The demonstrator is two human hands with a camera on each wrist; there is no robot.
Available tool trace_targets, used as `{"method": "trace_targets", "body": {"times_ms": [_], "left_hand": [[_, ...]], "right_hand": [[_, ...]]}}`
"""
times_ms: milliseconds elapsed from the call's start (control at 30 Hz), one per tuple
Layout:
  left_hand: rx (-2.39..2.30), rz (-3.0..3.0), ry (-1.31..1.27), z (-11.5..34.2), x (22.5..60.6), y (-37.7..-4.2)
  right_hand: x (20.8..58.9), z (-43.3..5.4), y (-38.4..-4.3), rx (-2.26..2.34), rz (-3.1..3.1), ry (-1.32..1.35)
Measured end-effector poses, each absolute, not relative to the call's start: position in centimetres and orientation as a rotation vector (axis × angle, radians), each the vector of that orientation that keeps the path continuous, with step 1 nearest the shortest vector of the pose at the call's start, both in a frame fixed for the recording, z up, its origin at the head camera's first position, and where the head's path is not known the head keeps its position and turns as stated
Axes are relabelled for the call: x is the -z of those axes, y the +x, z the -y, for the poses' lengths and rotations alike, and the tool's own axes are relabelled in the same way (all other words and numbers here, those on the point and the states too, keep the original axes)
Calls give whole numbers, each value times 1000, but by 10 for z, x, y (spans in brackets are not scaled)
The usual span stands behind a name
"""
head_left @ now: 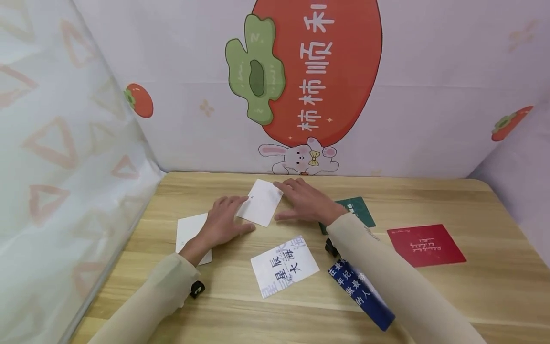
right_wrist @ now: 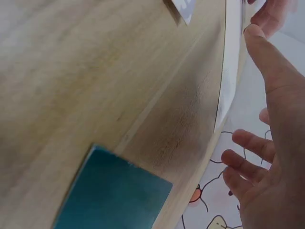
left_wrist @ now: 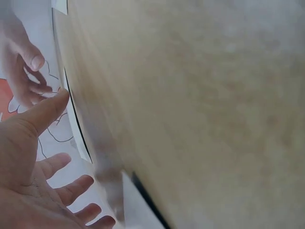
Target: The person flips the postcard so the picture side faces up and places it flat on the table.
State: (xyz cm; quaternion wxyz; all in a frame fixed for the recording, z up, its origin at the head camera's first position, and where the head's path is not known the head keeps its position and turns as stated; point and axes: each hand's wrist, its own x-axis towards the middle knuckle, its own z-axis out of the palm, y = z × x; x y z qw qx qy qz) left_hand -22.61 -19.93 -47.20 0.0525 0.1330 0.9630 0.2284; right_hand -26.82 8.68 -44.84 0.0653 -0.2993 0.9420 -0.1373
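Note:
A plain white card (head_left: 262,205) with a tiny dark mark lies towards the back of the wooden table. On its left side, my left hand (head_left: 221,222) has its fingers spread, fingertips right at the card's edge. Across from it my right hand (head_left: 306,203) reaches in with loose fingers, its index fingertip over the card's upper right corner. Both wrist views show the palms uncurled, with nothing gripped. Another white card (head_left: 188,230) is partly covered by my left hand and wrist. Nearer me lies a white card with blue Chinese characters (head_left: 264,270).
A green card (right_wrist: 114,191) lies beside my right wrist, partly hidden by the sleeve in the head view. Further right is a red card (head_left: 423,246). Under the right forearm sits a dark blue card (head_left: 363,298) with white characters. A printed cloth (head_left: 193,129) hangs behind the table.

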Motion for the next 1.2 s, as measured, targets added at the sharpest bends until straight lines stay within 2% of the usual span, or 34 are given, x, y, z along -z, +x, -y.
{"method": "trace_targets", "body": {"times_ms": [333, 833, 1200], "left_hand": [[-597, -2923, 391, 186, 475, -223], [-619, -2961, 288, 175, 472, -218], [-644, -2965, 217, 180, 466, -220]], "right_hand": [[460, -87, -280, 328, -2835, -971], [466, -76, -288, 206, -2844, -888], [464, -68, -278, 337, -2869, -916]]}}
